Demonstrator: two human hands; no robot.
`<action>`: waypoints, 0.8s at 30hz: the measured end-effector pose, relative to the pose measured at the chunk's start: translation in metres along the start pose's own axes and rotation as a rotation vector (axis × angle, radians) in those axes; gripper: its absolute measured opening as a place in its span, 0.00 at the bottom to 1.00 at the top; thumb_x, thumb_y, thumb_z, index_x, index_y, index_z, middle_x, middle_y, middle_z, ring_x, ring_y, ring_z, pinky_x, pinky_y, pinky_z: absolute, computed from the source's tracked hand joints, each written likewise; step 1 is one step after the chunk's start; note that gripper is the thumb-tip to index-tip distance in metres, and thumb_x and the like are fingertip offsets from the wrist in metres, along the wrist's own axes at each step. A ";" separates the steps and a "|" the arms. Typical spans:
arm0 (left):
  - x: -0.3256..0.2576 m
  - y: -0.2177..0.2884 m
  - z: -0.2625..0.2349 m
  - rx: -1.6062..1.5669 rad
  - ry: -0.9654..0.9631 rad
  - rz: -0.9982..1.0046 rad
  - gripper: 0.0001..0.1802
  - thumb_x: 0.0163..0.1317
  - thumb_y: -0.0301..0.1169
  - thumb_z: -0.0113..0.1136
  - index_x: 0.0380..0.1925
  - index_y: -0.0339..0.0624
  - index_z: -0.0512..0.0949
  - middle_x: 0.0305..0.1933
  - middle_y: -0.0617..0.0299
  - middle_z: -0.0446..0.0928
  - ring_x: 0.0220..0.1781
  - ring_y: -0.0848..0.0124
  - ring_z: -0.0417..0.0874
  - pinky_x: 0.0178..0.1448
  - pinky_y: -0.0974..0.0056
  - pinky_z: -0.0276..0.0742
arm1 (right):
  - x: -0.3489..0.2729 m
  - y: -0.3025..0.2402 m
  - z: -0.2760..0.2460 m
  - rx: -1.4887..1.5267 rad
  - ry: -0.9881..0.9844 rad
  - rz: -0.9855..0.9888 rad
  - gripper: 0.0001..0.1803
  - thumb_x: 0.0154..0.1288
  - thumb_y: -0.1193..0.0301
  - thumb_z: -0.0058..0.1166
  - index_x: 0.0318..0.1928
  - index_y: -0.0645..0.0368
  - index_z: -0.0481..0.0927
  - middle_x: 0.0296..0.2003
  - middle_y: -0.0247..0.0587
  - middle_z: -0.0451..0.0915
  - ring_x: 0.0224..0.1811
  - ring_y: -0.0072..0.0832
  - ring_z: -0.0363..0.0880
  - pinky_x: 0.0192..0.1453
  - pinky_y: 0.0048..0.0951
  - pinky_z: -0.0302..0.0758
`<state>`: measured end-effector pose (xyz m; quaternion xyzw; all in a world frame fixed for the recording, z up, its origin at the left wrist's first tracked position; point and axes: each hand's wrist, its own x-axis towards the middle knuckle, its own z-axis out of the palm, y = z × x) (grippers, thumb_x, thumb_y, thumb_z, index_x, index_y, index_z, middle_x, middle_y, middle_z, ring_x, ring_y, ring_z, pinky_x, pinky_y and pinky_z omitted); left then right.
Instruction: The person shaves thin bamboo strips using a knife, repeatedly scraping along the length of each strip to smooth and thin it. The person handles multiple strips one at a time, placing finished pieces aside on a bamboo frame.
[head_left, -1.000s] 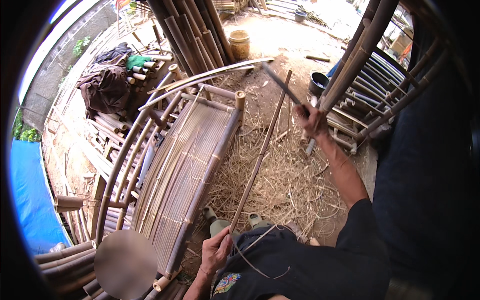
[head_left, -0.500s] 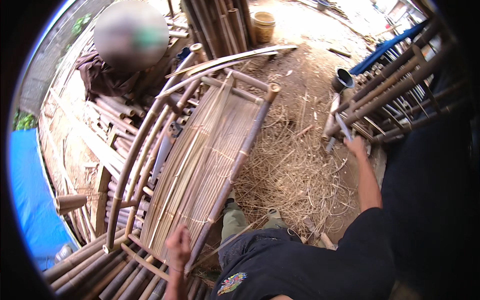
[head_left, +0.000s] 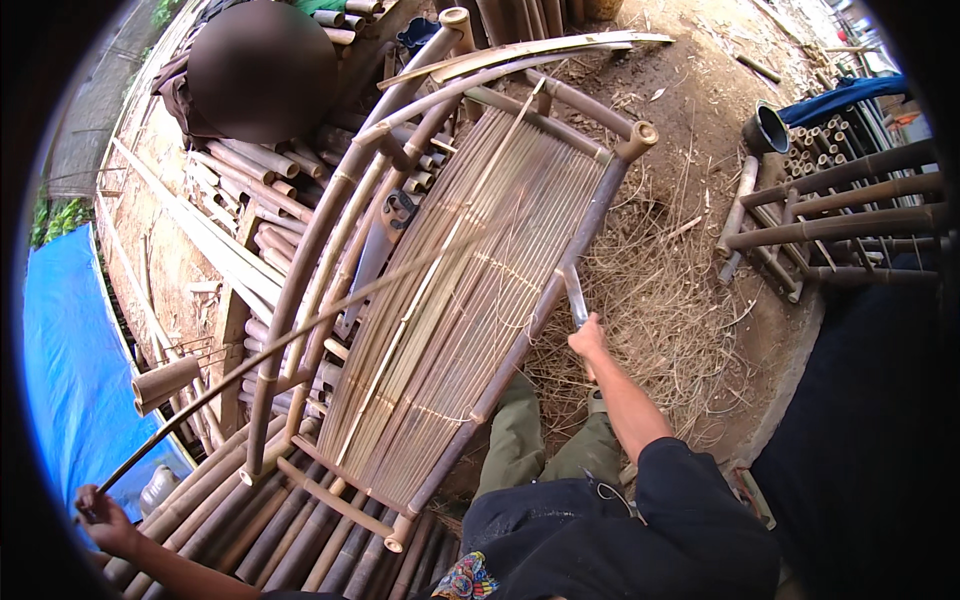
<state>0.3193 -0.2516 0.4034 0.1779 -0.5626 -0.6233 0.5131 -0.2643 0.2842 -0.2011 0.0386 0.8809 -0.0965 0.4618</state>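
Left hand [head_left: 100, 515] grip closed round end of long thin bamboo strip [head_left: 300, 335] slanting over slatted bamboo frame [head_left: 470, 300], right hand [head_left: 588, 338] grip clenched on knife [head_left: 574, 296], blade just beside frame's right pole, straw litter [head_left: 660, 300] below.

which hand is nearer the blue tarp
Left. The left hand is at the lower left, right beside the blue tarp, gripping a thin bamboo strip. The right hand is far across the bamboo frame, holding a knife.
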 end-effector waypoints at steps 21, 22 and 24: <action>-0.374 -0.552 -0.064 -0.222 1.750 -0.896 0.18 0.66 0.35 0.40 0.46 0.36 0.74 0.48 0.52 0.80 0.53 0.58 0.81 0.58 0.46 0.78 | -0.308 -0.099 -0.271 0.728 0.768 -1.453 0.31 0.63 0.79 0.44 0.68 0.70 0.57 0.61 0.51 0.68 0.59 0.37 0.72 0.62 0.35 0.72; -0.375 -0.548 -0.059 -0.162 1.764 -0.968 0.19 0.65 0.35 0.42 0.48 0.36 0.74 0.48 0.52 0.80 0.53 0.59 0.81 0.58 0.47 0.78 | -0.339 -0.089 -0.305 0.661 0.868 -1.629 0.33 0.63 0.77 0.42 0.69 0.71 0.55 0.63 0.54 0.66 0.62 0.42 0.69 0.64 0.41 0.70; -0.360 -0.546 -0.045 0.047 1.643 -1.212 0.20 0.64 0.37 0.46 0.52 0.38 0.74 0.46 0.54 0.81 0.50 0.61 0.82 0.54 0.51 0.80 | -0.423 -0.055 -0.353 0.343 1.073 -1.891 0.47 0.62 0.54 0.56 0.67 0.79 0.52 0.65 0.64 0.62 0.67 0.50 0.65 0.71 0.49 0.63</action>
